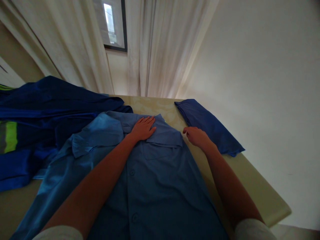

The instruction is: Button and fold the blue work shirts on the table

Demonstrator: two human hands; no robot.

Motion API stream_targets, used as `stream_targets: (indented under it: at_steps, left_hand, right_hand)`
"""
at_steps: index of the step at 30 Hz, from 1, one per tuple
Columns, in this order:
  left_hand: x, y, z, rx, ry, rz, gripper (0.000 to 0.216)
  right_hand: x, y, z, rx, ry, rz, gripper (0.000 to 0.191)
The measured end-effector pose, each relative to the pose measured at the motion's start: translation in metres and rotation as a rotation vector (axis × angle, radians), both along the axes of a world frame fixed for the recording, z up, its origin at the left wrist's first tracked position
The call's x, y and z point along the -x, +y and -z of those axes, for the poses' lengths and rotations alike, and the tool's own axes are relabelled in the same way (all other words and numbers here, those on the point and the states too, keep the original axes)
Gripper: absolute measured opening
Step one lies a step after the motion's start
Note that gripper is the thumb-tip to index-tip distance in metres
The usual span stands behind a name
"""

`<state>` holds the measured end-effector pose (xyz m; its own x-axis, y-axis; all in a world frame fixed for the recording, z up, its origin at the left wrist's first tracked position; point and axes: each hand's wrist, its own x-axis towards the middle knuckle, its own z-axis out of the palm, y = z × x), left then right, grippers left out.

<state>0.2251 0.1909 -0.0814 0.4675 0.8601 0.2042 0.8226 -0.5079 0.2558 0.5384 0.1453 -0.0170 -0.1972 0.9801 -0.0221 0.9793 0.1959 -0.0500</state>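
Note:
A blue button-front shirt lies spread on the table, its buttons facing up and its top end away from me. Near the collar, my left hand rests flat on the cloth with its fingers spread. One sleeve is folded across the chest to the right of that hand, partly over a pocket. My right hand is closed, fingers curled, just off the shirt's right shoulder edge; nothing shows in it. Close beside it lies a folded navy garment.
Dark blue workwear with a yellow-green reflective strip is heaped at the left. The yellowish table ends at the right beside a white wall. Pale curtains hang beyond the far edge, around a dark-framed window.

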Motion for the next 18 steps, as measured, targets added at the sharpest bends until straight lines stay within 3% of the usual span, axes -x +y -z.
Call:
stream_targets:
  at_steps: [5,9,13,18]
  left_hand:
    - [0.002,-0.001,-0.001,-0.035,-0.019,0.045,0.070]
    - [0.002,-0.001,-0.001,-0.004,-0.012,0.046,0.068]
    - [-0.001,-0.002,-0.001,0.018,-0.004,-0.005,0.063]
    - [-0.002,-0.003,-0.003,0.008,0.006,-0.010,0.064]
  right_hand:
    - [0.036,-0.013,-0.012,-0.287,0.150,-0.174,0.039]
    - [0.073,-0.025,0.015,-0.164,0.215,-0.389,0.068]
    - [0.081,-0.032,0.047,-0.013,0.149,-0.374,0.086]
    - [0.079,-0.033,0.052,0.007,0.131,-0.354,0.088]
